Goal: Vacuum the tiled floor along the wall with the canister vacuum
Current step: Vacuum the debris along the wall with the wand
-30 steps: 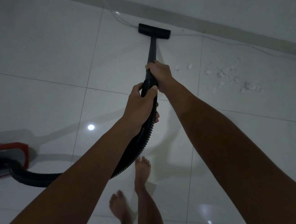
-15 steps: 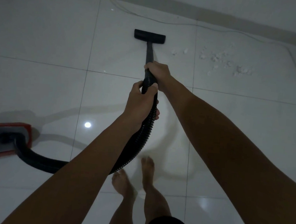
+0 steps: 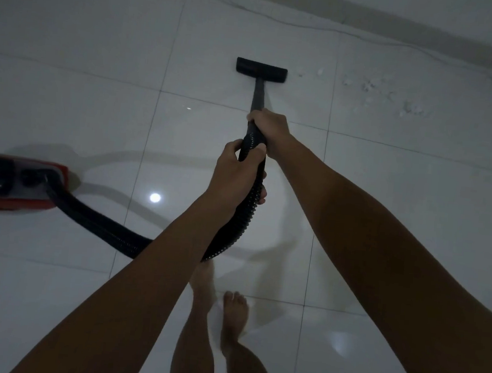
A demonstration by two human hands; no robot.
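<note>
1. The floor nozzle (image 3: 261, 70) is set flat on the tiled floor (image 3: 101, 52), short of the wall (image 3: 405, 12), with a strip of bare tile left between it and the skirting.
2. The wand (image 3: 258, 95) runs back from the nozzle and is clasped by the right hand (image 3: 270, 128), whose fingers are wrapped round it where it meets the ribbed hose (image 3: 245, 216).
3. Just behind that, away from the nozzle, the hose is clamped in the left hand (image 3: 234, 170), thumb over the top and fingers curled beneath.
4. To the right of the nozzle, a scatter of white debris (image 3: 380, 94) lies uncollected on the next tile; this is judged to be the main work left.
5. The tile under and left of the nozzle looks free of crumbs, so that stretch may be taken as done, though in the dim, slightly blurred light finer dust cannot be ruled out.
6. A thin cable (image 3: 373, 39) is laid along the foot of the wall beyond the nozzle and could be snagged in a pass.
7. Far left of the nozzle and nearer the person, the red canister (image 3: 13, 182) stands on the floor with the hose plugged into it; as the only container in view, its contents cannot be seen.
8. Bare feet (image 3: 234, 311) are planted well behind the nozzle.
</note>
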